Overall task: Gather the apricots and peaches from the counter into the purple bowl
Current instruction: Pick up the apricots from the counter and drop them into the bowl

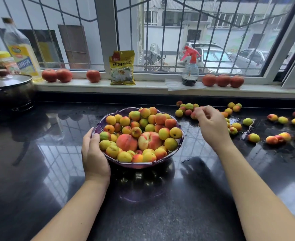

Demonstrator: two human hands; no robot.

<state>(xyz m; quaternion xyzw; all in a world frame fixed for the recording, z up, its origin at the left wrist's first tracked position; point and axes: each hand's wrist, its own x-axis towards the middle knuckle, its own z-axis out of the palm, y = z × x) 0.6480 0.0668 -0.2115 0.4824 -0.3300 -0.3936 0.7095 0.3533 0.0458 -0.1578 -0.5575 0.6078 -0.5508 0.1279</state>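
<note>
Forearms reach up from the bottom edge of the frame across a glossy black counter. Just above center, the left hand grips the near-left rim of the purple bowl, thumb hooked over the edge beside the fruit and fingers curled under the wall. The bowl stands on the counter in the middle of the frame, heaped with small yellow, orange and green-blushed apricots; two larger pink peaches lie side by side in the near half of the pile.

To the right of the bowl, the right hand hovers over the counter with its fingers curled and the fingertips drawn together at a cluster of loose apricots in the upper right; whether it pinches one cannot be told, as the hand hides the fruit beneath it. More loose fruit is scattered across the wet right side of the counter out to the frame's right edge.

Farther back, at the left edge, a dark pot with a glass lid sits on the counter. On the windowsill behind stand red tomatoes left and right, a yellow packet at center, a spray bottle with a red trigger, and at upper left an oil bottle and a yellow-lidded jar. Barred windows show parked cars outside.
</note>
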